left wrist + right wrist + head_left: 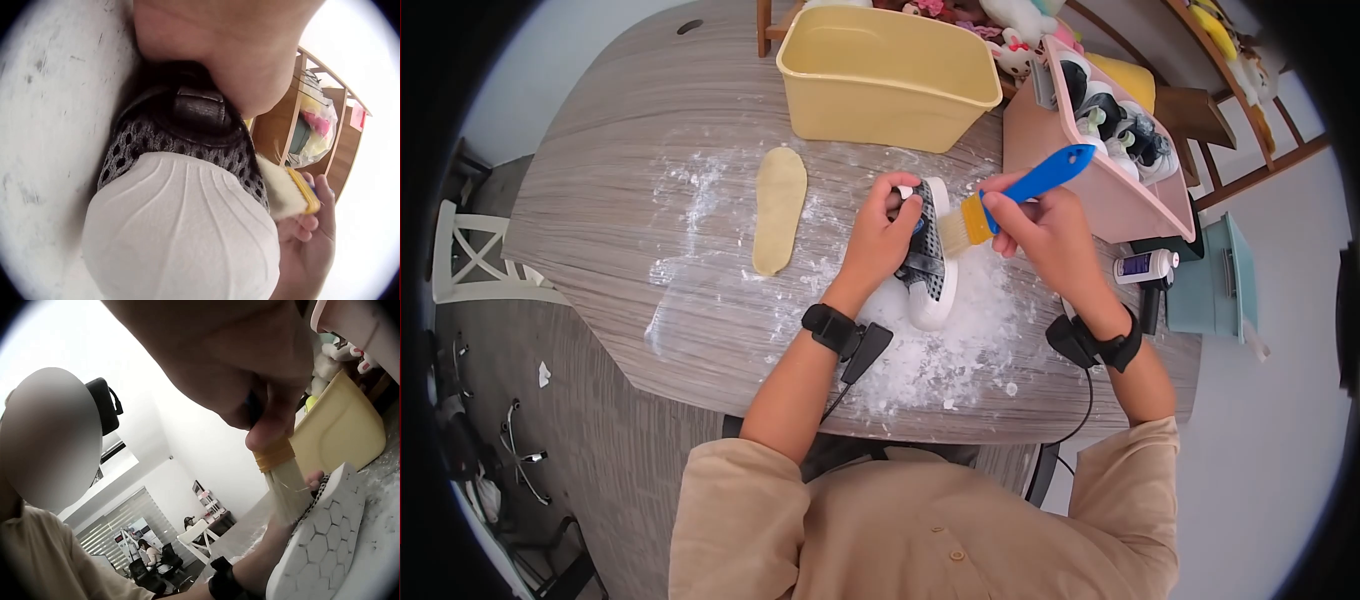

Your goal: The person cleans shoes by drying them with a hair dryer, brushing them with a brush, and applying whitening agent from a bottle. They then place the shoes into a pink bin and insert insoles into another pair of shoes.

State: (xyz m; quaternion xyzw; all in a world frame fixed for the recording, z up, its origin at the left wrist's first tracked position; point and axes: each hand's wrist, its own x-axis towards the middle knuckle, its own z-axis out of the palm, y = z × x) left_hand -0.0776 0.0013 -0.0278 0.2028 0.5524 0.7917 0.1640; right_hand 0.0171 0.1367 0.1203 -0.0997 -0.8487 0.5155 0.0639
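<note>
My left hand (878, 238) grips a small black-and-white mesh shoe (930, 292) around its heel end, with the toe toward my body. The shoe is tilted on its side over white powder (985, 345) on the table. In the left wrist view its ribbed white toe cap (181, 228) and dark strap show. Between the fingers and thumb of my right hand (1055, 240) is a flat paintbrush (1050, 172) with a blue handle and yellow band. Its pale bristles (290, 494) lie against the shoe's side near the white, hexagon-patterned sole (325, 540).
A beige insole (781, 212) lies left of the shoe. Behind stands a yellow bin (890, 115); a pink bin (1040, 150) with several shoes is at the back right. A white bottle (1140, 267) stands by the right edge. Cables trail from both wrists.
</note>
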